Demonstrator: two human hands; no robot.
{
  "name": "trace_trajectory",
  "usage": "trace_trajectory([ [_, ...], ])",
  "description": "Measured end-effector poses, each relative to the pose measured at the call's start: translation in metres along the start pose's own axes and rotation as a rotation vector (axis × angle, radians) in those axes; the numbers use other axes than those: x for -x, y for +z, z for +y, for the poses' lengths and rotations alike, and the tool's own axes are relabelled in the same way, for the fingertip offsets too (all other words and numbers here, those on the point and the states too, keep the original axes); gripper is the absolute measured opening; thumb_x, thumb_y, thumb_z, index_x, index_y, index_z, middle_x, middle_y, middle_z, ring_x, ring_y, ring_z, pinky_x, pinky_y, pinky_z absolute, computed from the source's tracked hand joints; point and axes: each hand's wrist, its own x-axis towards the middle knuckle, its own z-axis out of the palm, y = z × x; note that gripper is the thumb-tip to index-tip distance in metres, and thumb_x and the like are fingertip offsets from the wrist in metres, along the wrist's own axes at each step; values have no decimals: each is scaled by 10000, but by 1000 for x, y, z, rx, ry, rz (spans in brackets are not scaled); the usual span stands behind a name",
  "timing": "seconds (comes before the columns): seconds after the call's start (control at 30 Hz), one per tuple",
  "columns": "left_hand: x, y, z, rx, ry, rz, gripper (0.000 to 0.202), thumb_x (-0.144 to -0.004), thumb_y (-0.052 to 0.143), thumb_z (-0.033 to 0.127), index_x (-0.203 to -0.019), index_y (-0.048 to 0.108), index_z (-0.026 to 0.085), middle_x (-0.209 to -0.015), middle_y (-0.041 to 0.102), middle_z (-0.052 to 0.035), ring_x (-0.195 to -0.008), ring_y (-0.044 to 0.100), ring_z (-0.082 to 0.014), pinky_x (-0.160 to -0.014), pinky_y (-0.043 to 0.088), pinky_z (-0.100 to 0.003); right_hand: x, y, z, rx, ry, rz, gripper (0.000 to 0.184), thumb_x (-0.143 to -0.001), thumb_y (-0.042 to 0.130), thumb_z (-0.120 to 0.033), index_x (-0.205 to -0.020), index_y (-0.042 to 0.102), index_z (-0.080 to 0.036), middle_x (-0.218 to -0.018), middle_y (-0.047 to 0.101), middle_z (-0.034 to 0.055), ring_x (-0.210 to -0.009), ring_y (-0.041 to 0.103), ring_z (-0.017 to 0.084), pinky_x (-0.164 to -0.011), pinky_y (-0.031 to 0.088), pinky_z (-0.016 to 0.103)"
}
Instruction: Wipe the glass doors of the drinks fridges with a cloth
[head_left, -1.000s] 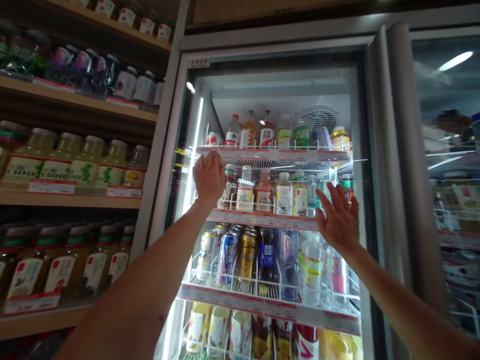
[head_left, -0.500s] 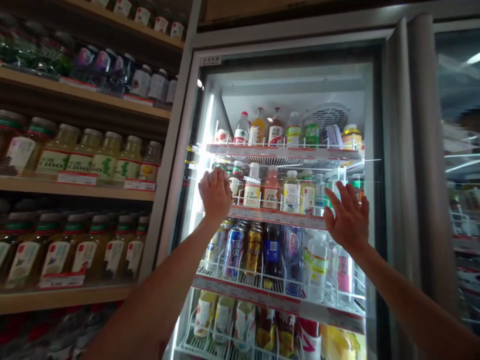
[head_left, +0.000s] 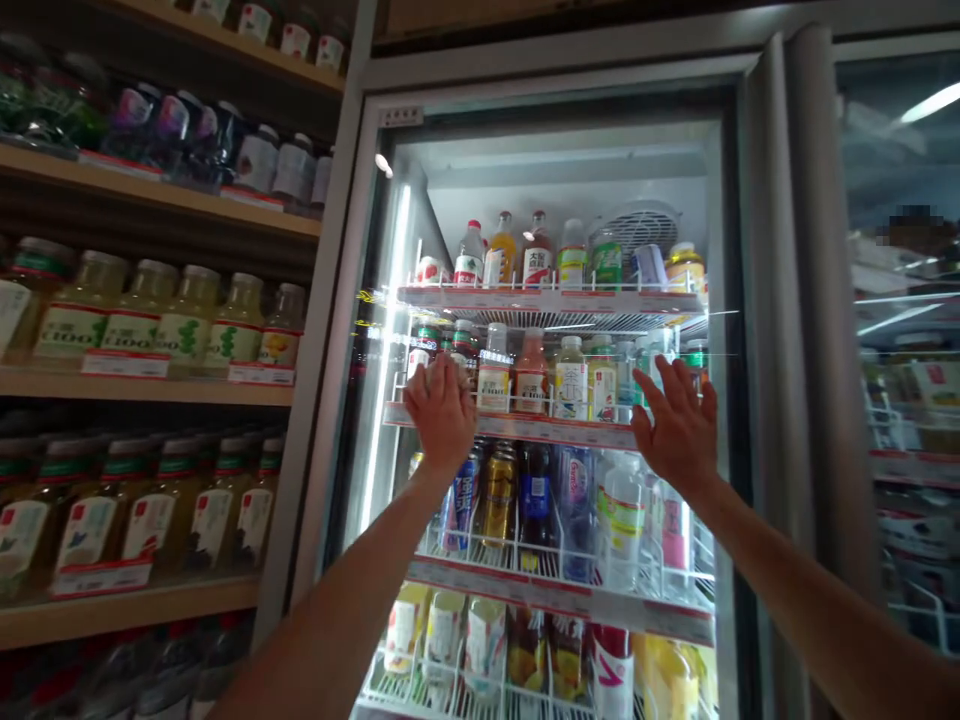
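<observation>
Flatly, both hands splay before a glass door.

From across the aisle, the person's left forearm and right forearm look bare and smooth, narrowing toward the wrists. The left hand and right hand are bare too, broad-palmed, with long, slim fingers.
</observation>
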Motion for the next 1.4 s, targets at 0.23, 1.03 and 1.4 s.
trace_trajectory([
  [0.23, 20, -11, -6, 61, 403, -178, 452, -905, 373, 271, -1349, 432, 206, -1361, 504, -70, -1334, 330, -255, -1102, 213, -464, 1, 0, 1, -36, 6, 4, 447, -888, 429, -325, -1323, 459, -229, -1446, 390, 94, -1360, 312, 250, -1110, 202, 490],
  [1.03, 90, -23, 22, 59, 404, -180, 452, -904, 395, 258, -1352, 428, 212, -1336, 533, -51, -1333, 330, -265, -1113, 181, -484, 0, -4, 0, -30, 17, -35, 438, -898, 397, -324, -1316, 470, -211, -1439, 396, 104, -1357, 314, 265, -1101, 214, 497],
  [1.4, 109, -28, 15, 50, 281, -127, 464, -896, 418, 261, -1353, 423, 185, -1317, 545, -85, -1351, 303, -274, -1107, 207, -503, 2, -2, 1, -49, 35, -45, 449, -892, 409, -332, -1321, 471, -213, -1452, 380, 95, -1358, 313, 264, -1114, 191, 482],
])
